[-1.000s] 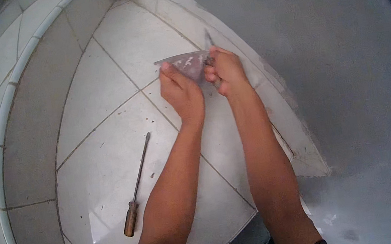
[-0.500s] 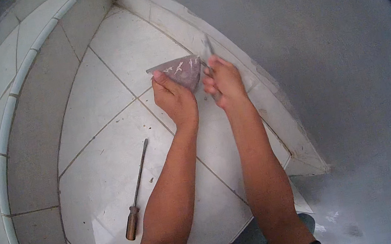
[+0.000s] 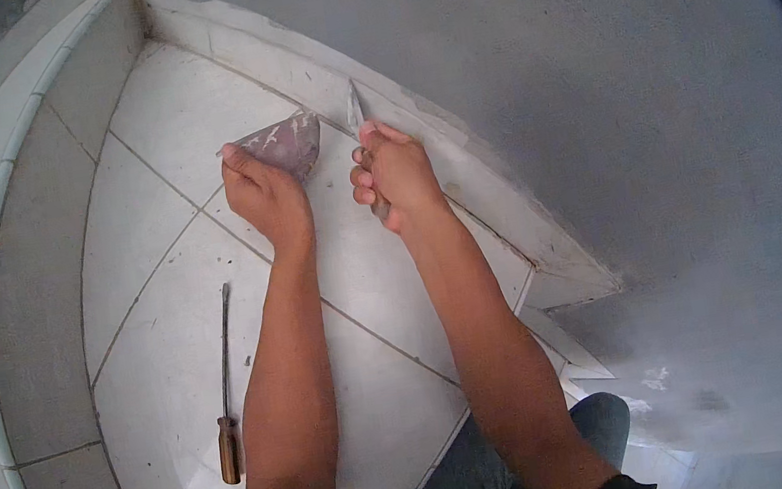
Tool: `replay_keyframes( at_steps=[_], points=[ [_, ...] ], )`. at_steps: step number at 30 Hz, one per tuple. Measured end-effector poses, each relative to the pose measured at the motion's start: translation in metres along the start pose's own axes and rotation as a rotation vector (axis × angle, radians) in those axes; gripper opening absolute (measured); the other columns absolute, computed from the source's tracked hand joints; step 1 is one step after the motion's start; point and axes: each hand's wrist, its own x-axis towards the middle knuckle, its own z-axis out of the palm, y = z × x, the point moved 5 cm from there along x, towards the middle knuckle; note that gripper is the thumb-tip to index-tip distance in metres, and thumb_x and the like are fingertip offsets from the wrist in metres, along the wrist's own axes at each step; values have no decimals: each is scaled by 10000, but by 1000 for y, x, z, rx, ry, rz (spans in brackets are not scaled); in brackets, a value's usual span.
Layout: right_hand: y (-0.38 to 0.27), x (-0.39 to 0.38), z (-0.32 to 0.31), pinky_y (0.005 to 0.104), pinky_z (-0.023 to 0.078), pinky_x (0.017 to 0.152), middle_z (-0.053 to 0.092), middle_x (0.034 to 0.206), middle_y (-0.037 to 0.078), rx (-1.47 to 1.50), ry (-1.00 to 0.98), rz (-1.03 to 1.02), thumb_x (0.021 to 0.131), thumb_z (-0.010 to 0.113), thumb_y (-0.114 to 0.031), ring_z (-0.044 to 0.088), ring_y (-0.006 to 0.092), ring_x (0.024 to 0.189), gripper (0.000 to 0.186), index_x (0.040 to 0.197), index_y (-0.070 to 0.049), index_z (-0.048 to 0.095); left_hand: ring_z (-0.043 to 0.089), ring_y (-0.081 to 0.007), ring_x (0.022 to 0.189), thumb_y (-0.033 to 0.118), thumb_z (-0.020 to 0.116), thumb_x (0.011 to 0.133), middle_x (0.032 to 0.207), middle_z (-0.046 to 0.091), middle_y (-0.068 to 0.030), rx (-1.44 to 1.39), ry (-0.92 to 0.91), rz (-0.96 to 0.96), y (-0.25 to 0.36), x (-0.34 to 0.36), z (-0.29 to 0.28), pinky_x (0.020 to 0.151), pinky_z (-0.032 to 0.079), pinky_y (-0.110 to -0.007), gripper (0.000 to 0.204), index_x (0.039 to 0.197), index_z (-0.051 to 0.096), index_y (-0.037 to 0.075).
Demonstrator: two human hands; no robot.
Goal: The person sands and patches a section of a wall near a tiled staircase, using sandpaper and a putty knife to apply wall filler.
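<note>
My left hand (image 3: 271, 200) is closed around the near edge of a roughly triangular broken tile piece (image 3: 287, 147). The tile's dull reddish-grey face, streaked with whitish residue, is turned up. To the right of it, my right hand (image 3: 403, 170) is wrapped around the handle of a small pointed trowel or scraper, its grey metal blade (image 3: 354, 108) pointing up and away from me. Most of the handle is hidden by my fingers. A gap separates the blade from the tile piece. Left of my left forearm, a screwdriver (image 3: 227, 421) with a brown handle lies on the floor.
White floor tiles (image 3: 158, 310) with dark joints carry small scattered crumbs. A raised, tiled ledge (image 3: 41, 337) curves along the left. A white skirting (image 3: 272, 55) borders the grey wall (image 3: 571, 96) on the right. My knee (image 3: 600, 426) is at the bottom.
The whole view has shifted, so the floor, screwdriver and hands sit farther left. My right hand and its blade have drawn a little away from the tile piece. The blade looks less blurred.
</note>
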Motion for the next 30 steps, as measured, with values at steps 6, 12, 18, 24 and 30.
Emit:
replay_keyframes(
  at_steps=[6, 12, 18, 24, 30],
  points=[
    [-11, -66, -73, 233, 326, 367, 453, 708, -18, -172, 92, -46, 1040, 489, -220, 377, 53, 475, 301, 1276, -51, 570, 453, -195, 659, 360, 349, 1084, 682, 522, -108, 16, -55, -32, -3, -2, 1, 647, 412, -362, 516, 772, 497, -23],
    [-3, -65, -70, 199, 312, 325, 500, 787, 3, -146, 86, -104, 1023, 545, -249, 401, 30, 473, 315, 1232, -15, 518, 411, -176, 645, 371, 366, 1081, 652, 477, -85, 60, -104, 6, 2, -6, 7, 623, 395, -355, 517, 744, 471, -8],
    [-13, -84, -101, 208, 335, 362, 454, 758, -18, -237, 13, -40, 1049, 478, -239, 393, 39, 506, 457, 1460, -45, 433, 402, -166, 634, 375, 366, 1081, 645, 479, -69, 78, -120, 19, 7, -9, 9, 609, 387, -353, 521, 731, 469, 2],
    [-9, -38, -48, 219, 320, 367, 462, 810, 6, -98, -51, -9, 1042, 493, -219, 385, 50, 506, 454, 1450, -28, 436, 392, -157, 628, 373, 368, 1081, 632, 474, -54, 102, -154, 18, 6, -10, 10, 604, 385, -354, 520, 721, 468, 12],
    [3, -55, -67, 247, 341, 380, 466, 823, 18, -186, 170, 9, 1049, 470, -207, 394, 73, 496, 410, 1410, -12, 467, 380, -150, 633, 368, 371, 1082, 635, 457, -53, 82, -116, 57, 8, -8, 9, 603, 380, -345, 521, 719, 462, 6]
  ],
)
